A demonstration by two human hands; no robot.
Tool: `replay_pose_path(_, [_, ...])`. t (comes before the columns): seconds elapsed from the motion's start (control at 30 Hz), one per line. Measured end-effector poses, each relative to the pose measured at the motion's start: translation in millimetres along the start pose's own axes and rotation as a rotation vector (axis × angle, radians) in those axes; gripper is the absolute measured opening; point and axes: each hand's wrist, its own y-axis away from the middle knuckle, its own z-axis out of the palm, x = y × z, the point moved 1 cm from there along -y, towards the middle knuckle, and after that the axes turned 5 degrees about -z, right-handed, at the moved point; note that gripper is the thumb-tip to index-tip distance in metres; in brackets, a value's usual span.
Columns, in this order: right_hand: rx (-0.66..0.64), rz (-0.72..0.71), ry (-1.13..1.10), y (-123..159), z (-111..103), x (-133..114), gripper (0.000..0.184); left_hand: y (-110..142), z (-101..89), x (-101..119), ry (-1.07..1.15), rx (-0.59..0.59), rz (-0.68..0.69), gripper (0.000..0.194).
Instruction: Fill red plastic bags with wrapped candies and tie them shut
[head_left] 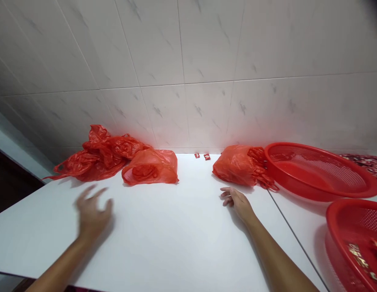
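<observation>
My left hand (93,213) is over the left part of the white table, fingers spread and slightly blurred, holding nothing. Beyond it lies a crumpled heap of red plastic bags (97,158). Just right of that heap, a red plastic bag (158,166) lies on its side with its mouth facing left and a bunched part inside. My right hand (237,201) is on the right, fingers loosely curled and apart, with nothing seen in them. A filled, bunched-up red plastic bag (235,165) sits a little beyond that hand, not touching it.
Two small red packets (202,156) lie by the tiled wall (206,113). At right stand a large red plastic basket (316,194) and a nearer red basket (334,235) holding small wrapped items. A seam (293,238) crosses the white table (176,243). Patterned cloth-like material (363,162) shows behind the baskets.
</observation>
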Motion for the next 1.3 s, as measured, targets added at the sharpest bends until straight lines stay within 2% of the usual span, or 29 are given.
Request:
replay_pose_path(0.07, [-0.008,-0.005,-0.044,1,-3,0,0.07,-1,37.9,13,-0.017,-0.207,0.173,0.029])
replay_pose_path(0.1, [-0.005,-0.004,-0.071,2,-5,0,0.07,-3,61.0,22,-0.022,-0.26,0.207,0.025])
replay_pose_path(0.2, [0.019,0.006,-0.142,1,-8,-1,0.07,-12,123.9,43,-0.068,-0.235,0.147,0.031])
replay_pose_path(0.23, [0.021,0.009,-0.151,1,-9,-2,0.07,-15,138.0,47,-0.082,-0.219,0.111,0.034])
replay_pose_path(0.3, [0.006,0.014,-0.146,-2,-9,-2,0.07,-20,153.4,48,-0.094,-0.206,0.068,0.037])
replay_pose_path(0.37, [-0.014,0.021,-0.131,-5,-9,-3,0.07,-21,154.9,47,-0.079,-0.201,0.076,0.04])
replay_pose_path(0.43, [-0.018,0.032,-0.124,-7,-9,-4,0.071,-20,148.5,47,-0.042,-0.169,0.107,0.041])
replay_pose_path(0.57, [-0.006,0.028,-0.136,-8,-9,-8,0.071,-20,126.8,60,0.078,-0.015,0.125,0.036])
replay_pose_path(0.67, [-0.019,0.013,-0.127,-8,-9,-11,0.071,-12,104.2,88,0.187,0.101,0.119,0.03])
replay_pose_path(0.77, [-0.042,0.011,-0.106,-10,-8,-10,0.072,20,82.8,134,0.329,0.126,0.137,0.024])
replay_pose_path(0.8, [-0.044,0.01,-0.1,-10,-8,-10,0.071,36,79.0,153,0.482,0.08,0.099,0.023])
replay_pose_path(0.83, [-0.042,0.007,-0.095,-10,-8,-9,0.071,52,78.4,172,0.641,-0.035,0.04,0.023])
replay_pose_path(0.9, [-0.041,-0.003,-0.094,-9,-7,-10,0.07,86,86.5,208,0.932,-0.393,-0.17,0.025])
replay_pose_path(0.93, [-0.045,-0.008,-0.099,-8,-7,-11,0.07,100,93.0,223,0.976,-0.518,-0.201,0.027])
replay_pose_path(1.0, [-0.056,-0.018,-0.107,-5,-6,-17,0.069,120,108.1,245,1.028,-0.684,-0.224,0.03])
replay_pose_path(1.07, [-0.06,-0.053,-0.092,-1,-6,-25,0.065,129,121.7,252,1.048,-0.799,-0.198,0.031])
replay_pose_path(1.17, [-0.069,-0.116,-0.033,2,-5,-36,0.06,128,133.7,247,1.063,-0.915,-0.137,0.03])
replay_pose_path(1.23, [-0.071,-0.12,0.008,2,-4,-38,0.06,124,136.8,242,1.06,-0.939,-0.105,0.029])
replay_pose_path(1.3, [-0.047,-0.109,0.046,0,-4,-37,0.051,122,138.2,239,1.048,-0.928,-0.083,0.029])
